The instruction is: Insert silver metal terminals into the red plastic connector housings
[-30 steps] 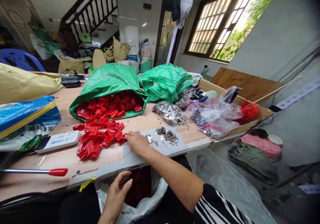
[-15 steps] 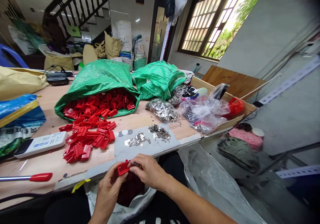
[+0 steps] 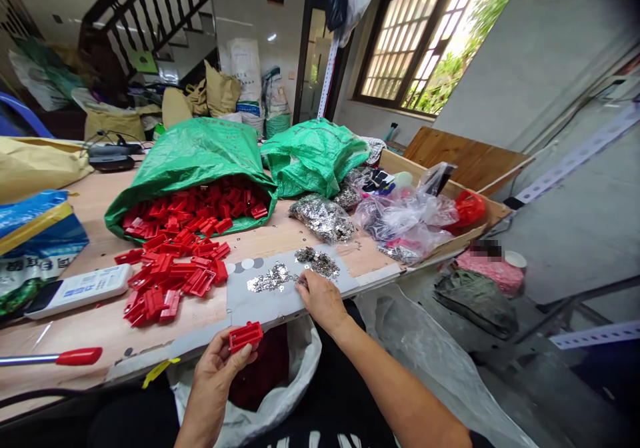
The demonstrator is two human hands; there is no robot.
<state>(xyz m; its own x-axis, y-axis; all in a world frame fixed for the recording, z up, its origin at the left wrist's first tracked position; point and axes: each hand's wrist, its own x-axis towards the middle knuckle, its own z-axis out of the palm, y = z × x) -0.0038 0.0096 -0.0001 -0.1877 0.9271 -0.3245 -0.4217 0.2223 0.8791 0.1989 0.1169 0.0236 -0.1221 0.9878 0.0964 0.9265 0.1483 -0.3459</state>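
Note:
Between the thumb and fingers of my left hand (image 3: 215, 368) is a red plastic housing (image 3: 245, 337), its hollow side showing. It is held above an open white sack (image 3: 305, 375) at the table's front edge. My right hand (image 3: 323, 301) reaches onto the grey mat (image 3: 250, 308), fingertips pinched together beside the small silver metal pieces. One pile of these pieces (image 3: 270, 279) lies to its left, a darker pile (image 3: 320, 261) just behind the fingers. Whatever the fingertips hold is too small to make out. Loose red housings (image 3: 175, 271) are heaped left of the mat.
Behind the heap, a green woven bag (image 3: 200, 148) spills more red housings. A clear bag of metal pieces (image 3: 323, 218) and a wooden tray (image 3: 465, 235) with plastic bags stand at the right. Leftward lie a white box-shaped device (image 3: 80, 291) and a red-handled tool (image 3: 80, 356).
My right hand has left the red housing and moved forward and right to the metal pieces. My left hand keeps the housing, now turned with its hollow more toward me.

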